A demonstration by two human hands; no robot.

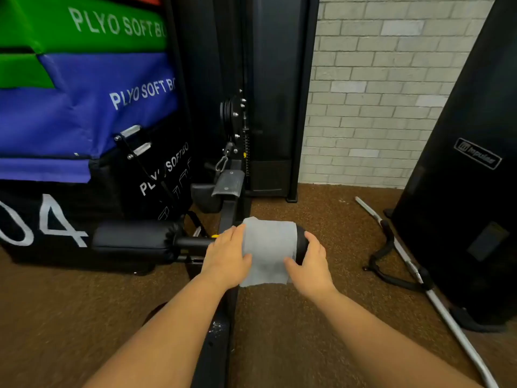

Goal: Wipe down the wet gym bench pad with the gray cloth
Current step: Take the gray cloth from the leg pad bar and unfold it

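The gray cloth (268, 247) is draped over the right black roller pad (302, 243) of a gym machine, covering most of it. Only the pad's rounded right end shows. My left hand (226, 254) presses on the cloth's left edge, fingers wrapped over it. My right hand (309, 266) cups the cloth's right side and the pad's end. The cloth's lower edge hangs below the pad between my hands. A matching left roller pad (134, 238) sits bare on the other side of the machine's centre beam (221, 329), which shows some wet specks.
Stacked plyo soft boxes, green (84, 23), blue (84, 107) and black (56, 214), stand at left. A black weight-stack column (274, 93) rises behind the pads. Another black machine (470, 177) stands at right, with a chrome bar (436, 301) and a black handle (389, 259) on the brown carpet.
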